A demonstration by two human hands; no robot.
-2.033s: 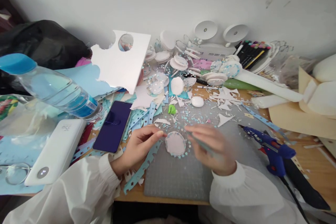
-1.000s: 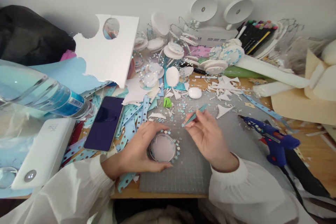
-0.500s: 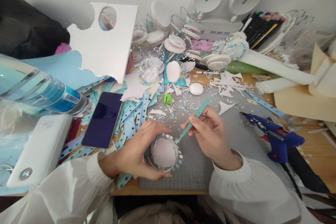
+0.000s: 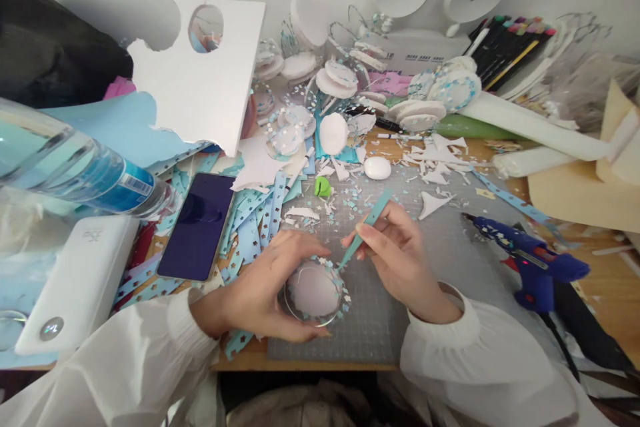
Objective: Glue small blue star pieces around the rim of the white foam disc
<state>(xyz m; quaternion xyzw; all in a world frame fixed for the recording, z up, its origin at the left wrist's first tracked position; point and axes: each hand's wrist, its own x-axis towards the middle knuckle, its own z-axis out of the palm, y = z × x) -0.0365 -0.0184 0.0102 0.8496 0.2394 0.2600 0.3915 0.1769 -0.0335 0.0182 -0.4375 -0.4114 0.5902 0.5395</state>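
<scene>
My left hand (image 4: 273, 283) curls around the left side of a round white disc with a wire ring (image 4: 316, 290), its thumb at the near edge and fingers at the far edge. Small blue and white stars line the ring, mostly along its far and right sides. In my right hand (image 4: 393, 253) is a pair of teal tweezers (image 4: 367, 227), pinched between thumb and fingers. The tweezer tips point down at the ring's upper right edge, among the stars; whether they grip one I cannot tell. Beneath lies a grey cutting mat (image 4: 370, 320).
Star-punched paper strips (image 4: 260, 217) and a phone (image 4: 197, 227) lie left, beside a power bank (image 4: 77, 287) and a water bottle (image 4: 100, 173). A blue glue gun (image 4: 530, 257) rests right. Star-trimmed discs (image 4: 337, 80) crowd the back. A green piece (image 4: 323, 187) sits among scraps.
The tweezers and my right hand have shifted slightly left, and the tweezers stand a little steeper. My left hand keeps its hold on the ring. The camera view has moved slightly.
</scene>
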